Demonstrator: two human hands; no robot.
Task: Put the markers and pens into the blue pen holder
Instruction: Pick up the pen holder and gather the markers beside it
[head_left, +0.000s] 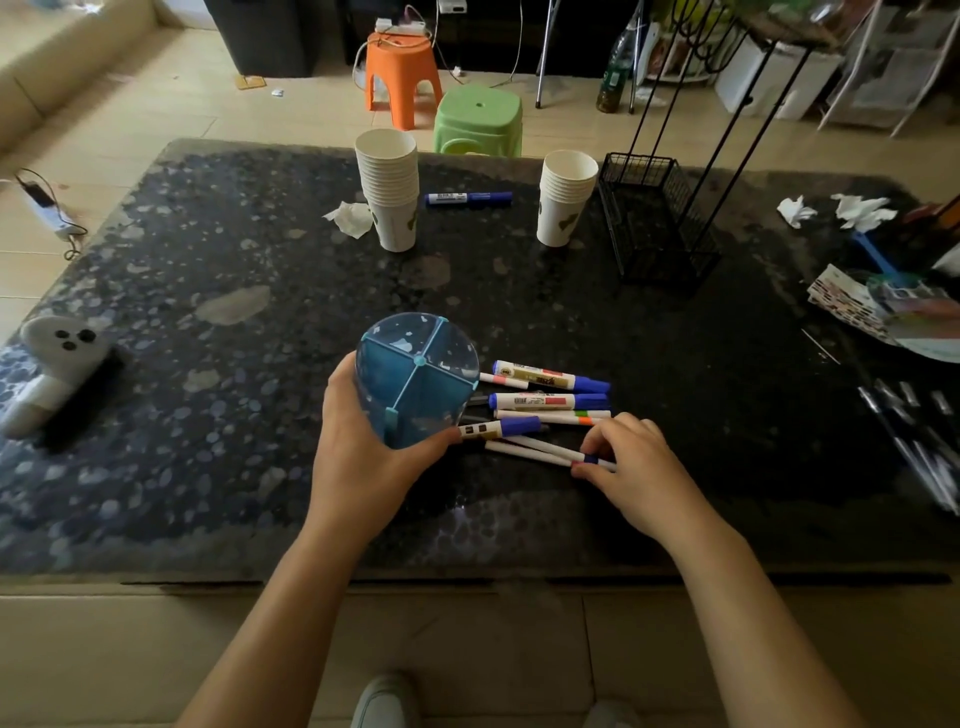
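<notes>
L hand (363, 457) grips blue pen holder (415, 379) w/ fingers wrapped round it, R hand (631, 467) fingers pinch thin white pens (535, 451) beside marker pile (550, 400) on surface (208, 415).

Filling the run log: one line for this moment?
left hand grips blue pen holder, empty | right hand pinches thin pens | markers on table

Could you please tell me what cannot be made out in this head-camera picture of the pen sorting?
- Near ends of the pens: covered by the right hand.
- Marker labels: too small to read.
- Items at the table's right edge: blurred.
- Blue pen holder base: hidden by its wall and the left hand.
</notes>
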